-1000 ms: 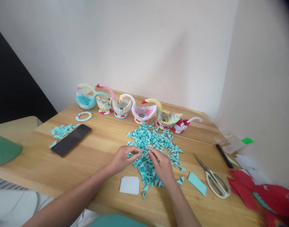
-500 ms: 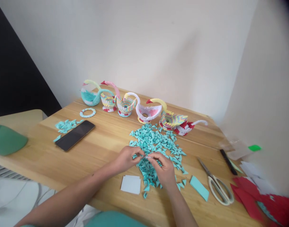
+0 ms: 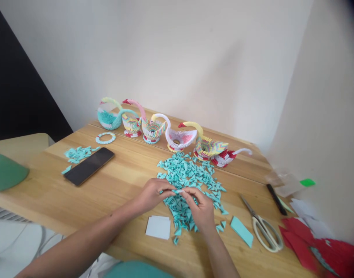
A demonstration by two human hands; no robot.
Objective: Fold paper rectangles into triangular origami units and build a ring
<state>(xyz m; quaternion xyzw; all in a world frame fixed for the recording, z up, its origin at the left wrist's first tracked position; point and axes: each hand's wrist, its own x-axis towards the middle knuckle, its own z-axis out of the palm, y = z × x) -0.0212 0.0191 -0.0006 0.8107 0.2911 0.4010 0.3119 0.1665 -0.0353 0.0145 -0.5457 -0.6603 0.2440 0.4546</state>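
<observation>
Above a heap of turquoise folded paper triangles (image 3: 181, 170), my two hands meet at the fingertips. My right hand (image 3: 200, 204) pinches a small white folded paper piece (image 3: 180, 191). From the other side, my left hand (image 3: 155, 195) closes thumb and finger on the left end of that piece, where a bit of turquoise shows; whether this is a second triangle or the heap behind I cannot tell. Just below my left hand lies a stack of white paper slips (image 3: 158, 227). A turquoise paper stack (image 3: 242, 231) is right of my right wrist.
Several paper swans (image 3: 181, 139) line the back of the wooden table. A paper ring (image 3: 105, 138), a smaller turquoise pile (image 3: 78, 154) and a phone (image 3: 90, 166) lie left. Right are scissors (image 3: 264, 227), a black pen-like object (image 3: 276, 199) and red paper (image 3: 298, 243).
My left fingertips have closed in from a small gap to meet the white piece in my right fingers. The camera view has shifted slightly; the table items have stayed put.
</observation>
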